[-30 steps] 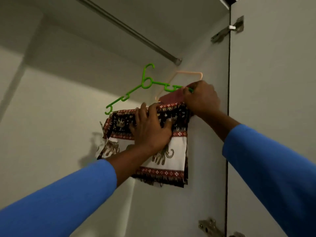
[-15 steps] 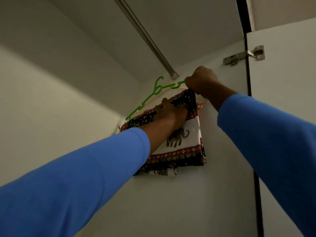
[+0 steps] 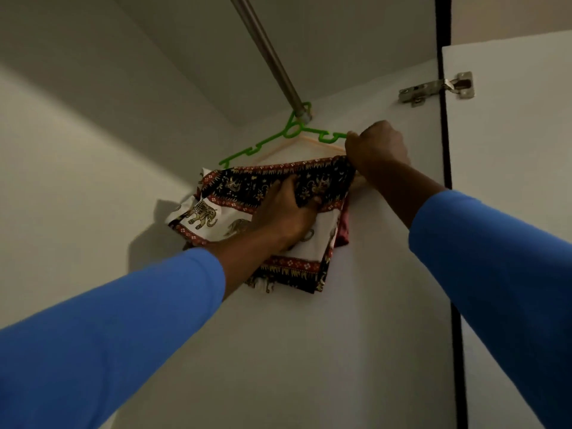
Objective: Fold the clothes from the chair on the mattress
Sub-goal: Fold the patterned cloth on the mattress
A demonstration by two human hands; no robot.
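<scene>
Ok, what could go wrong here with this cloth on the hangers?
1. The cloth sits bunched and lopsided under the hangers. Once the left hand gripping it lets go, it may slide off.
2. The green hanger hooks the rod right at its wall end, and the right hand grips the hanger's end. A tug could tilt or unhook it.
3. The peach hanger overlaps the green one, so they might snag.
</scene>
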